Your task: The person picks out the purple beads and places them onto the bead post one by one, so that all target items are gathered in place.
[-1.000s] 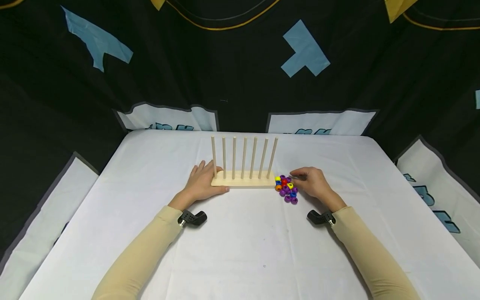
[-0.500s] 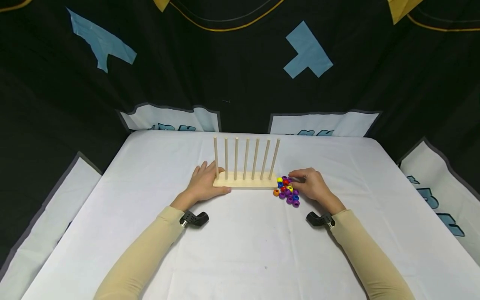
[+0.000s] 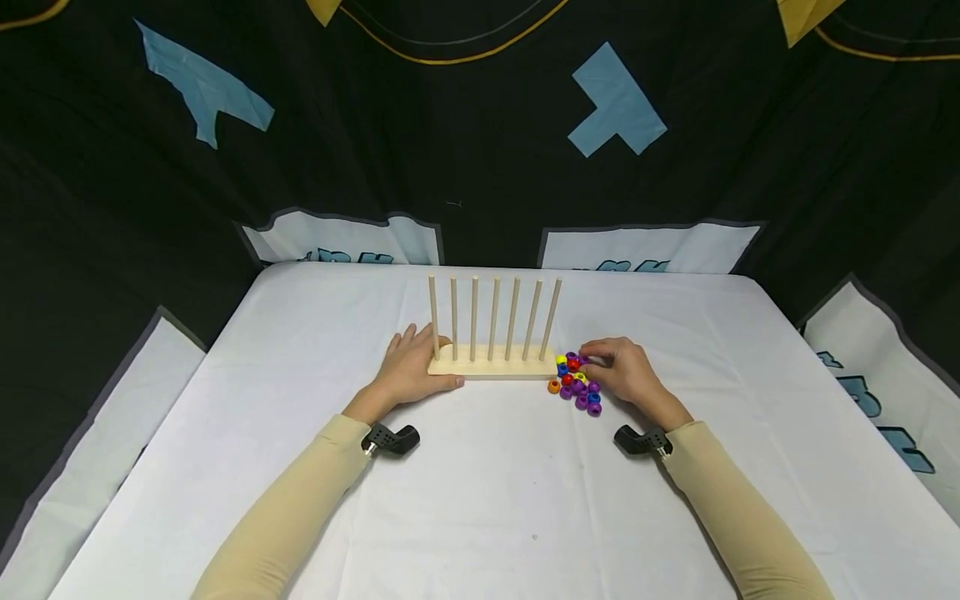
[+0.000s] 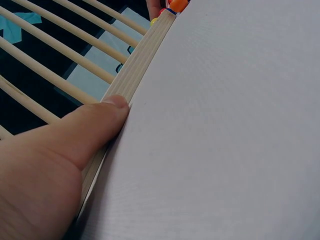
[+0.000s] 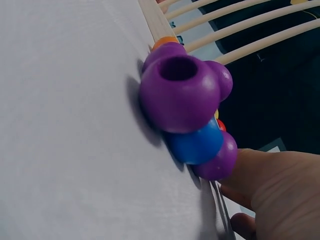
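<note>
A pale wooden peg stand (image 3: 495,364) with several upright pegs stands on the table in the head view. My left hand (image 3: 408,367) grips its left end, with the thumb (image 4: 112,107) along the front edge and the fingers behind, partly hidden. Against the stand's right end lies a cluster of beads in purple, blue, red, yellow and orange. At its back right, my right hand (image 3: 626,372) pinches a purple bead (image 3: 584,360) between thumb and index finger. Near the right wrist camera sits another purple bead (image 5: 180,107), its hole facing up, beside a blue bead (image 5: 197,145).
An orange bead (image 3: 553,387) lies slightly apart, by the stand's front right corner. A white cloth (image 3: 487,500) covers the table. Behind it hangs a black curtain (image 3: 495,167) with blue and white patches.
The orange bead has shifted left to the stand's front corner, and the cluster has spread a little toward the front. My left hand keeps its grip; my right hand stays at the beads.
</note>
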{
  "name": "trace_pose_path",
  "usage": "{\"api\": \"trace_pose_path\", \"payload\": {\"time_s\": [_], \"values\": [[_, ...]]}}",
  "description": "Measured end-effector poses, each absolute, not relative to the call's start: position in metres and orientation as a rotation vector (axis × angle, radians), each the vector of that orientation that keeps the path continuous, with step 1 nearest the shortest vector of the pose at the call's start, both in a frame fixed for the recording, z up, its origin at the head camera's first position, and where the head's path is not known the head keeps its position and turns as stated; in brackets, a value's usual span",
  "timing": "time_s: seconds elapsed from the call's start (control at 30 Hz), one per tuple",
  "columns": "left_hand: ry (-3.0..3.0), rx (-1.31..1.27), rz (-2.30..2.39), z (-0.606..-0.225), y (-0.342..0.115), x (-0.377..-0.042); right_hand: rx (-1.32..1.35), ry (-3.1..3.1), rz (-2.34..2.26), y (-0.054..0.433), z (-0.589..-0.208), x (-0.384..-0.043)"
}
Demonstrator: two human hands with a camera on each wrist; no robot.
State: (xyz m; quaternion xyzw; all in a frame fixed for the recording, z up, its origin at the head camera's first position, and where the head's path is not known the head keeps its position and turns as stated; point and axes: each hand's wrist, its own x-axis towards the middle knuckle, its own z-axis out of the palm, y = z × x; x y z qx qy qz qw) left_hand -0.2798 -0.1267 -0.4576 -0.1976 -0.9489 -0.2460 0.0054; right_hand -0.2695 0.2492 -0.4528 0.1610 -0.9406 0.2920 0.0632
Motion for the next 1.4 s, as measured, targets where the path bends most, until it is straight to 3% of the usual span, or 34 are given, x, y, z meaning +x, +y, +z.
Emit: {"api": "trace_pose_path", "payload": {"time_s": [0.3, 1.4], "values": [[-2.979, -0.612, -0.780, -0.4596, -0.1271, -0.2805, 0.335, -2.872, 0.969, 0.2499, -0.4519, -0.2678], [-2.980, -0.606, -0.791, -0.4573, -0.1274, -0.2794, 0.323, -2.874, 1.054, 0.2467, -0.4492, -0.2685]]}}
